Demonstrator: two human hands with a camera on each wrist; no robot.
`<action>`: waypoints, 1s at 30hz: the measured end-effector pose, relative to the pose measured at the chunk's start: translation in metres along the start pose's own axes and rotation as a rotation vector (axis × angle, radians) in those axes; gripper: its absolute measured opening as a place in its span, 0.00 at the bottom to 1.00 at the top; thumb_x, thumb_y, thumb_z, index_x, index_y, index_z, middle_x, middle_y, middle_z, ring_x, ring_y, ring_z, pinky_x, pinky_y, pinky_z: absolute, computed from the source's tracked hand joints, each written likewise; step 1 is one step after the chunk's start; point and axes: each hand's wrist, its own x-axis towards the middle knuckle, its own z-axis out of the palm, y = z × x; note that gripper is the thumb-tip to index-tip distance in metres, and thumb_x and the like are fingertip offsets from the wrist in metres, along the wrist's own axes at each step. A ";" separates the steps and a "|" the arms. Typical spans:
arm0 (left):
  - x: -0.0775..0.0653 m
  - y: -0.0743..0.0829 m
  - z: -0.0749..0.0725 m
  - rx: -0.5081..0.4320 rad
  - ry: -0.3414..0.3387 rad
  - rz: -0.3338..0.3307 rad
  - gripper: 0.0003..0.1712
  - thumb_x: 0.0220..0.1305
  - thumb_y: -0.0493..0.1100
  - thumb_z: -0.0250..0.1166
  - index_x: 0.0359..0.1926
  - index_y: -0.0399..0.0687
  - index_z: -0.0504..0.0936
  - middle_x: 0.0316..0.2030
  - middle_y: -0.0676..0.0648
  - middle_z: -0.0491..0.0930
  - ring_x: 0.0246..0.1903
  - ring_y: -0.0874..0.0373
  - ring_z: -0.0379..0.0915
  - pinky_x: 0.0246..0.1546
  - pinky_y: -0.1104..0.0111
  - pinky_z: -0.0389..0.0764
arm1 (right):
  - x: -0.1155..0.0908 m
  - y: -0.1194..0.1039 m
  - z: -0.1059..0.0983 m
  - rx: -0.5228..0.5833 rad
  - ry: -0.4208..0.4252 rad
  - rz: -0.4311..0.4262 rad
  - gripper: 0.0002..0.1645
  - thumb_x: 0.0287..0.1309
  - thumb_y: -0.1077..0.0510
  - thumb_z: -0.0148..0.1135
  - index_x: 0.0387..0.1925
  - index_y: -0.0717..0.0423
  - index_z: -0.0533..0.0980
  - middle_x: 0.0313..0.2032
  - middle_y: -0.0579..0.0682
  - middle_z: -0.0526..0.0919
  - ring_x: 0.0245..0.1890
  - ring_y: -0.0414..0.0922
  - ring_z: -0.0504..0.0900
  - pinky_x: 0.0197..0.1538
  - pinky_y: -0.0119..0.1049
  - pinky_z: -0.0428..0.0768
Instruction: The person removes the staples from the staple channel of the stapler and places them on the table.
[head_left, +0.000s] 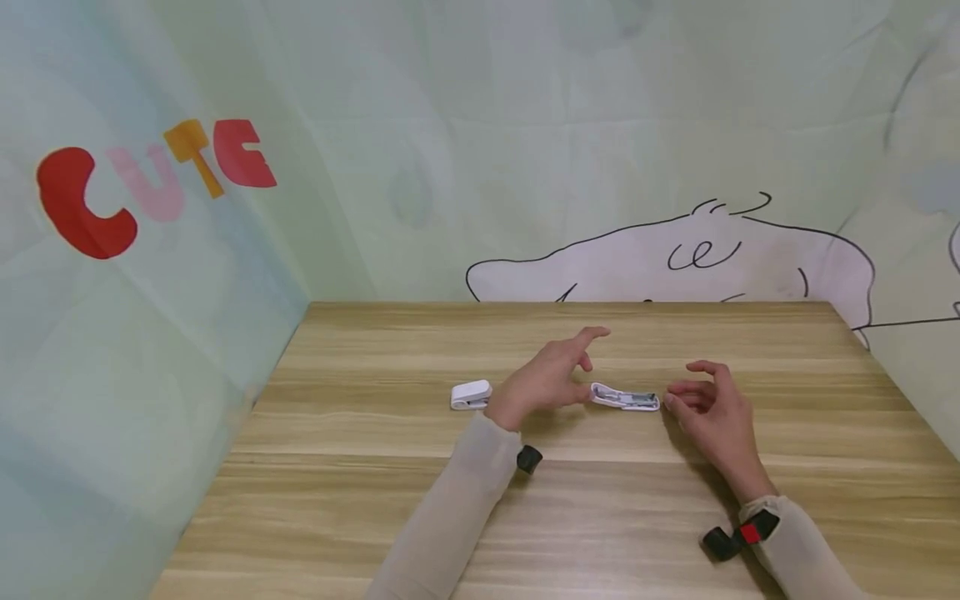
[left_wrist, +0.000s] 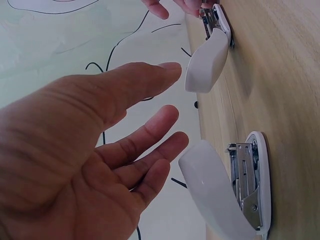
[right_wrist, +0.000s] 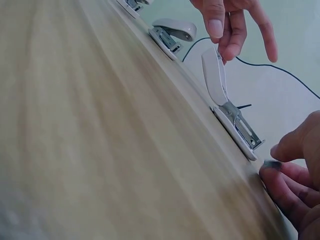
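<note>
A white stapler (head_left: 626, 401) lies opened out on the table between my two hands, its lid tipped back to the left and its metal staple channel (right_wrist: 242, 131) bare. My right hand (head_left: 720, 421), just off the channel's right end, pinches a short grey strip of staples (right_wrist: 272, 164) between thumb and finger. Close by the raised lid (left_wrist: 207, 62) is my left hand (head_left: 547, 377), its thumb tip near the lid's end and its other fingers extended, holding nothing.
A second white stapler (head_left: 470, 395) stands to the left, partly behind my left wrist, with its lid lifted a little. Another stapler (right_wrist: 131, 7) shows at the right wrist view's top edge. A printed cloth (head_left: 390, 167) hangs behind the wooden table (head_left: 600, 517).
</note>
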 end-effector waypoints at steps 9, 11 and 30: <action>-0.005 0.000 -0.006 0.010 0.005 -0.022 0.55 0.66 0.37 0.76 0.84 0.62 0.55 0.56 0.44 0.85 0.46 0.53 0.76 0.50 0.67 0.76 | 0.000 -0.005 0.004 -0.032 0.027 -0.032 0.31 0.65 0.65 0.72 0.65 0.60 0.70 0.48 0.64 0.92 0.39 0.12 0.77 0.42 0.12 0.76; -0.008 -0.002 -0.010 -0.004 0.015 -0.025 0.55 0.66 0.38 0.76 0.84 0.63 0.55 0.57 0.43 0.85 0.49 0.50 0.78 0.51 0.66 0.77 | 0.000 -0.006 0.006 -0.023 0.053 -0.053 0.29 0.64 0.66 0.72 0.64 0.61 0.72 0.47 0.63 0.92 0.39 0.12 0.77 0.42 0.12 0.76; -0.055 -0.043 -0.021 -0.133 0.129 0.023 0.56 0.64 0.42 0.78 0.84 0.69 0.55 0.69 0.42 0.82 0.51 0.39 0.84 0.70 0.48 0.73 | 0.003 -0.034 0.035 0.053 -0.075 -0.295 0.45 0.56 0.62 0.81 0.72 0.53 0.69 0.62 0.52 0.88 0.66 0.23 0.76 0.72 0.32 0.61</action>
